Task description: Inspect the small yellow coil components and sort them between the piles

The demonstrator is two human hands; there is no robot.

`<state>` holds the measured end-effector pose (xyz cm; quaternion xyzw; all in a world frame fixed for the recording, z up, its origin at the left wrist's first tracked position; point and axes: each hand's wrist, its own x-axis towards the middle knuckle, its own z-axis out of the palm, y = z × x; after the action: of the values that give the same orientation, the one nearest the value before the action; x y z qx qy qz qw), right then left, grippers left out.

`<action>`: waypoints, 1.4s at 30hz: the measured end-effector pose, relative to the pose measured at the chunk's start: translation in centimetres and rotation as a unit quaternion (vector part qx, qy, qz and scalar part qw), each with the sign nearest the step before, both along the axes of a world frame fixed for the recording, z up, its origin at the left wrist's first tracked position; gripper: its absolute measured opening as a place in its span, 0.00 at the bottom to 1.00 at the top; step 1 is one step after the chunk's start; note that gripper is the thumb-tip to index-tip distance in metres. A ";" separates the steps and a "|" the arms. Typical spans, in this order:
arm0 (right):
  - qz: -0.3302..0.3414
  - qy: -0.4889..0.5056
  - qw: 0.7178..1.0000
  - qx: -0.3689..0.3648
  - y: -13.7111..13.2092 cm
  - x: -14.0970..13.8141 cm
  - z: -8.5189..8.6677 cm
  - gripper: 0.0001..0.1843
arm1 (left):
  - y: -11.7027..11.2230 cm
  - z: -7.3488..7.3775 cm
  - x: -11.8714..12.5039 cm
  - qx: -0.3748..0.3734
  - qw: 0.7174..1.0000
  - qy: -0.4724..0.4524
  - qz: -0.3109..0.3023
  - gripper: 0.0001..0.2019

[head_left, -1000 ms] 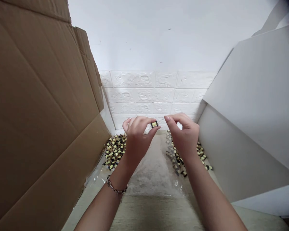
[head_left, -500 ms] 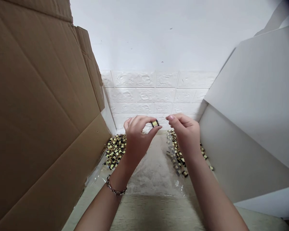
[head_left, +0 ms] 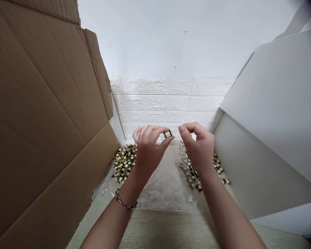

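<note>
Two hands above the bench [head_left: 171, 228]: left hand [head_left: 147, 152] pinches one yellow-and-black component [head_left: 167, 134] at fingertips, aloft; right hand [head_left: 198, 145] curled just beside it, whether gripping cannot be told. Below: left pile [head_left: 124, 162], right pile [head_left: 190, 173] of similar parts.

A: What stands at the sides?
B: A cardboard sheet [head_left: 41, 121] leans along the left; a panel [head_left: 274, 114] leans along the right; the wall [head_left: 155, 103] closes the back
A: And on the bench [head_left: 168, 230]?
B: A plastic sheet [head_left: 163, 188] lies across its middle; one pile of parts [head_left: 123, 162] lies at the far left, beside the cardboard sheet; the other pile [head_left: 189, 172] lies at the far right, under the right grip [head_left: 198, 146]
A: And the left grip [head_left: 148, 151]?
B: Raised between the piles, pinching a small part [head_left: 167, 134]; the right grip is just right of that part, not touching it
</note>
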<state>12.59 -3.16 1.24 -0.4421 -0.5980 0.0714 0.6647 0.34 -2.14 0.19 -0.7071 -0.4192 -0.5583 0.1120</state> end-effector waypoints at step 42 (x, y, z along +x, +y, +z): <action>0.278 0.286 0.907 -0.133 2.7 -0.2 -1.7 0.14 | -0.5 0.2 0.2 0.009 0.999 -0.018 -0.029 0.07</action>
<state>12.37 -0.47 -0.44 -0.3030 -0.4658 0.4555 0.6955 0.54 -2.61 0.39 -0.7078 -0.3957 -0.5775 0.0945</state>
